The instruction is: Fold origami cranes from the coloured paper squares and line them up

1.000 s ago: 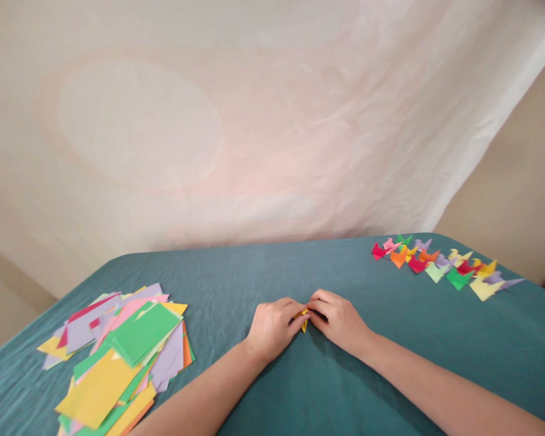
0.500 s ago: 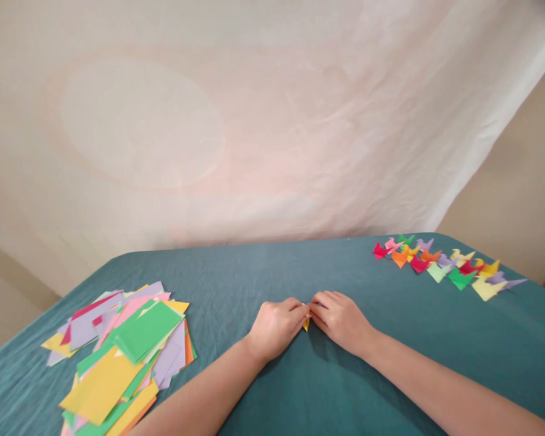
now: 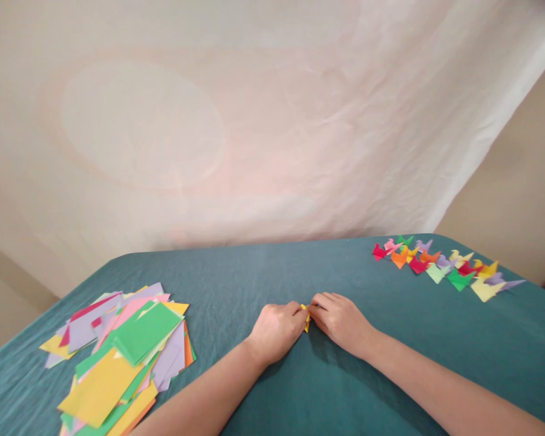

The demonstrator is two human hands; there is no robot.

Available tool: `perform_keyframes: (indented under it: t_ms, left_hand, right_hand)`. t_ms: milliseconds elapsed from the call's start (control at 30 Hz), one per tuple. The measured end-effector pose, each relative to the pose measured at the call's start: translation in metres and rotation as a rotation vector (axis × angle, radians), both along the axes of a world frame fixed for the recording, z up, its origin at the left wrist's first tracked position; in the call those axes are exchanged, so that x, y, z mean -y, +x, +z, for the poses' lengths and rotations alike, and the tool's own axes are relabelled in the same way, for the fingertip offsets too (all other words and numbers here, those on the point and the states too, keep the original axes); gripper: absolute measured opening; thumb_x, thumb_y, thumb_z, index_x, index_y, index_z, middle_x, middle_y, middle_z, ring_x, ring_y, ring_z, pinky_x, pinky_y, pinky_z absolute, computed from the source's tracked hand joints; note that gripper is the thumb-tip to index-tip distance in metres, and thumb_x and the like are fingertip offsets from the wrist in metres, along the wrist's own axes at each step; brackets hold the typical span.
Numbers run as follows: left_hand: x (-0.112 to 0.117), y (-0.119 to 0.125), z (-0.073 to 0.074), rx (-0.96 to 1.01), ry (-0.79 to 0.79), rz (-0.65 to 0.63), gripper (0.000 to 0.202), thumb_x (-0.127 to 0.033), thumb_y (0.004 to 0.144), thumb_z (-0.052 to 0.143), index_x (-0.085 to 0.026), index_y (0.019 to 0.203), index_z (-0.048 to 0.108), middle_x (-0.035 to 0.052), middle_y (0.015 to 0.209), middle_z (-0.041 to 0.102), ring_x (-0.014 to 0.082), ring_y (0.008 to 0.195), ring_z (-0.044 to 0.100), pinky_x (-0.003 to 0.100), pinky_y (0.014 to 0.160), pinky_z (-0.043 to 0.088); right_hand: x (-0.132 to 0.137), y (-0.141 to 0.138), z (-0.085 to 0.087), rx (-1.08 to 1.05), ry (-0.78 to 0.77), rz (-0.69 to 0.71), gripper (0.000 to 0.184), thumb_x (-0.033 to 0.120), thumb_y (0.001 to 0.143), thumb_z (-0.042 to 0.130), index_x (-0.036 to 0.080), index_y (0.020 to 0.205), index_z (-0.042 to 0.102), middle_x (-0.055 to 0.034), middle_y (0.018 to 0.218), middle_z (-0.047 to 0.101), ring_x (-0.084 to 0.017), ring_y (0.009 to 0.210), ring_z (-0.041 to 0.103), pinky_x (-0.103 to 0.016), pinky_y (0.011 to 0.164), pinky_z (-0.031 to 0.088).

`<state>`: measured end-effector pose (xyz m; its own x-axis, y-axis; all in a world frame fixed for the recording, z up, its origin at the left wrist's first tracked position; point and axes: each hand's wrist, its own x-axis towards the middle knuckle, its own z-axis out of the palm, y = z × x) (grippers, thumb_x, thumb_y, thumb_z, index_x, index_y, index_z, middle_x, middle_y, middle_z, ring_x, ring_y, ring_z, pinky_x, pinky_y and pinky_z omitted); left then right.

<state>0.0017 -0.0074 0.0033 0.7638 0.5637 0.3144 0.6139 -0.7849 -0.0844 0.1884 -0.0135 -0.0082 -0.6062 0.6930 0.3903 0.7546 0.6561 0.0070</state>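
Observation:
A small folded yellow paper piece [image 3: 306, 319] lies on the teal tablecloth [image 3: 263, 272] between my two hands, mostly hidden by the fingers. My left hand [image 3: 276, 330] rests knuckles up on the cloth, its fingers curled and pinching the left side of the paper. My right hand [image 3: 340, 320] meets it from the right, fingertips pressed together on the same piece. Both forearms reach in from the bottom edge.
A loose pile of coloured paper squares [image 3: 118, 351] lies at the near left. A row of several folded paper figures [image 3: 445, 266] in mixed colours sits at the far right of the table. A pale sheet [image 3: 254, 121] hangs behind the table.
Both hands stay on the yellow piece with only slight finger shifts; less of the paper shows now than a second ago.

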Motion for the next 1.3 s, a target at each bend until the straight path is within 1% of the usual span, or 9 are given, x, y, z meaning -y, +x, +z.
perform_keyframes:
  t_ms: [100, 233, 367, 500, 767, 933, 1100, 1300]
  left_hand:
    - [0.001, 0.0, 0.001, -0.02, -0.018, 0.014, 0.024, -0.023, 0.092, 0.037, -0.017, 0.081, 0.057, 0.0019, 0.074, 0.059, 0.0133, 0.06, 0.057, 0.022, 0.051, 0.043]
    - [0.002, 0.0, 0.003, -0.032, -0.034, 0.022, 0.022, -0.025, 0.092, 0.038, -0.018, 0.086, 0.058, 0.0021, 0.077, 0.06, 0.014, 0.065, 0.058, 0.023, 0.055, 0.044]
    - [0.002, 0.001, 0.005, -0.042, -0.045, 0.024, 0.022, -0.026, 0.092, 0.037, -0.019, 0.089, 0.058, 0.0019, 0.077, 0.06, 0.0144, 0.067, 0.058, 0.023, 0.056, 0.044]
    - [0.003, 0.001, 0.006, -0.051, -0.057, 0.025, 0.022, -0.027, 0.092, 0.037, -0.019, 0.092, 0.058, 0.0025, 0.079, 0.059, 0.0147, 0.069, 0.058, 0.023, 0.058, 0.045]
    - [0.007, 0.002, 0.012, -0.06, -0.106, 0.04, 0.021, -0.031, 0.091, 0.041, -0.02, 0.098, 0.057, 0.0047, 0.087, 0.058, 0.018, 0.079, 0.057, 0.028, 0.065, 0.046]
    - [0.007, 0.002, 0.015, -0.027, -0.135, 0.048, 0.024, -0.035, 0.09, 0.042, -0.02, 0.1, 0.058, 0.006, 0.09, 0.056, 0.0199, 0.085, 0.055, 0.033, 0.073, 0.045]
    - [0.006, 0.0, 0.018, -0.042, -0.171, 0.013, 0.031, -0.044, 0.087, 0.047, -0.021, 0.105, 0.056, 0.0066, 0.094, 0.054, 0.0213, 0.086, 0.053, 0.034, 0.075, 0.043]
    - [0.007, -0.002, 0.02, -0.045, -0.192, -0.006, 0.041, -0.052, 0.083, 0.049, -0.021, 0.109, 0.053, 0.0072, 0.097, 0.052, 0.0222, 0.09, 0.052, 0.035, 0.078, 0.042]
  right_hand:
    - [0.0, 0.004, 0.0, -0.107, -0.082, 0.024, 0.019, 0.017, 0.089, 0.044, 0.019, 0.087, 0.063, -0.0046, 0.086, 0.059, -0.016, 0.077, 0.054, -0.029, 0.069, 0.04]
    - [-0.002, 0.009, -0.002, -0.238, -0.155, 0.031, 0.021, 0.014, 0.086, 0.047, 0.021, 0.093, 0.065, -0.0041, 0.088, 0.059, -0.016, 0.081, 0.055, -0.029, 0.073, 0.043]
    - [-0.004, 0.011, -0.004, -0.322, -0.195, 0.027, 0.028, 0.008, 0.081, 0.047, 0.022, 0.097, 0.065, -0.0035, 0.087, 0.06, -0.015, 0.081, 0.056, -0.028, 0.073, 0.044]
    - [-0.006, 0.012, -0.004, -0.374, -0.227, 0.018, 0.033, 0.003, 0.077, 0.046, 0.022, 0.095, 0.066, -0.0031, 0.085, 0.06, -0.015, 0.078, 0.057, -0.027, 0.071, 0.045]
    - [-0.007, 0.013, -0.006, -0.397, -0.247, 0.036, 0.037, 0.002, 0.074, 0.045, 0.024, 0.092, 0.068, -0.0025, 0.086, 0.06, -0.015, 0.08, 0.057, -0.028, 0.074, 0.045]
    - [-0.007, 0.014, -0.007, -0.381, -0.246, 0.039, 0.039, 0.0, 0.072, 0.045, 0.024, 0.091, 0.069, -0.0029, 0.087, 0.06, -0.015, 0.081, 0.056, -0.029, 0.075, 0.045]
    - [-0.007, 0.014, -0.006, -0.379, -0.241, 0.027, 0.037, 0.001, 0.073, 0.045, 0.023, 0.091, 0.069, -0.0032, 0.087, 0.06, -0.015, 0.08, 0.056, -0.028, 0.074, 0.045]
    - [-0.006, 0.013, -0.005, -0.35, -0.224, 0.04, 0.041, 0.0, 0.073, 0.044, 0.024, 0.098, 0.067, -0.0032, 0.088, 0.059, -0.016, 0.082, 0.055, -0.029, 0.075, 0.045]
